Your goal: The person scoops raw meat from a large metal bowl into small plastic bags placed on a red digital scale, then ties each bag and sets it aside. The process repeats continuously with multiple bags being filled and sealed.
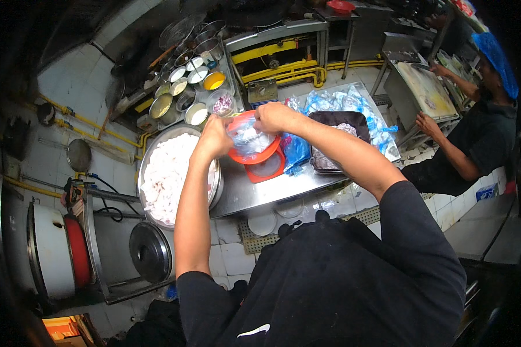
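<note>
Both my hands are at a thin clear plastic bag (pixel 248 141) over an orange-red bowl (pixel 257 159). My left hand (pixel 216 138) pinches the bag at its left side, and my right hand (pixel 271 119) grips it at the top right. What the bag holds is hard to make out. Under the bowl is an orange-red kitchen scale (pixel 265 175) with a round pan, on a steel table. Left of my left forearm stands a large steel basin heaped with pale raw meat pieces (pixel 167 173). A black tray (pixel 320 166) with more pale pieces lies partly behind my right forearm.
Bowls of sauces and powders (pixel 197 113) crowd the back left, by a bowl of chopped onion (pixel 222 103). Blue and clear bags (pixel 296 149) lie right of the bowl. A co-worker (pixel 477 143) in a blue hair cover stands at the right by a stained board (pixel 425 93).
</note>
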The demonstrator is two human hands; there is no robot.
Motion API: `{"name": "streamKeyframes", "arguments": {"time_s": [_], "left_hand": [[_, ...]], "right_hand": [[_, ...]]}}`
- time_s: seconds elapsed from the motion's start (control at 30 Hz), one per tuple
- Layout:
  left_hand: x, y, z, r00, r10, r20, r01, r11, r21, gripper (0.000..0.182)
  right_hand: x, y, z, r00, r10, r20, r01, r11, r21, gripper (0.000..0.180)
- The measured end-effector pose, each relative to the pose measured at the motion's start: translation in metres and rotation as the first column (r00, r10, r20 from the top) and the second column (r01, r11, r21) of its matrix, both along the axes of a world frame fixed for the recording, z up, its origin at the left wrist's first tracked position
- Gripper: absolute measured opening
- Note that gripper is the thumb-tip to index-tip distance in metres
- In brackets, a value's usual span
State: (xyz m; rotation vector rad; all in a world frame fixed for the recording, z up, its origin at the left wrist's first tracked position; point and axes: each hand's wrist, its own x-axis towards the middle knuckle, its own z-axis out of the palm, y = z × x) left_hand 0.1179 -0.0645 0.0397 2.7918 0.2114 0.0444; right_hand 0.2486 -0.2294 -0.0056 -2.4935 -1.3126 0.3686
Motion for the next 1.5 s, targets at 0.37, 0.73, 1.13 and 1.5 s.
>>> {"name": "streamKeyframes", "arguments": {"time_s": [0.37,0.73,1.13,1.5], "left_hand": [[-0.011,-0.005,0.011,0.998,-0.047,0.048,0.051,0.995,-0.086,0.049],[-0.014,-0.002,0.010,0.998,-0.054,-0.035,0.047,0.983,-0.180,0.046],[-0.004,-0.015,-0.039,0.977,0.197,0.077,-0.200,0.979,0.033,0.044],[-0.038,-0.041,-0.037,0.962,0.216,0.168,-0.205,0.975,-0.083,0.054]], "right_hand": [[-0.020,-0.003,0.032,0.994,-0.100,0.036,0.103,0.987,-0.127,0.067],[0.000,-0.011,0.019,0.831,-0.127,-0.541,0.100,0.992,-0.080,0.058],[-0.009,-0.035,0.009,0.942,0.320,-0.105,-0.312,0.946,0.082,0.033],[-0.012,-0.038,0.041,0.996,-0.001,-0.092,0.068,0.686,0.724,0.026]]}}
